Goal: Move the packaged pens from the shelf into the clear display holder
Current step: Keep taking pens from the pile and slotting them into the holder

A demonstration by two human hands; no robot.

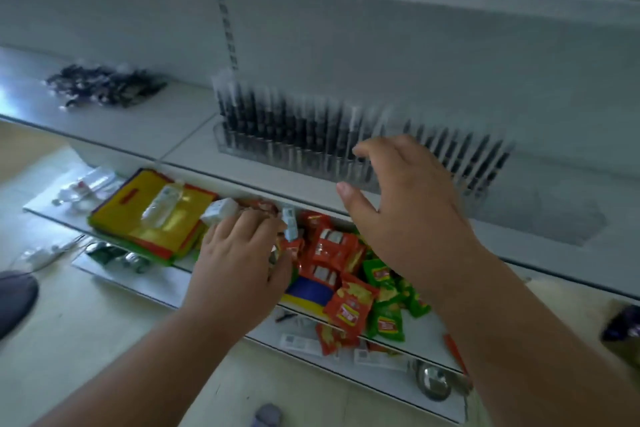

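Both forearms are bare as far as the picture's lower edge, with no sleeve showing. The left hand and the right hand wear no glove, ring, watch or band. Short, unpainted nails show on the right thumb and forefinger.

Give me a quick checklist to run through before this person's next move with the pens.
1. Right hand free: ok, fingers spread, nothing held.
2. Left hand free: cannot tell, it is down among the snack packets on the lower shelf.
3. Clear display holder has room: cannot tell, blurred; its rows look full.
4. Loose packaged pens left on the shelf: not ok, a pile remains far left.
5. Holder sits steady on the shelf: ok.
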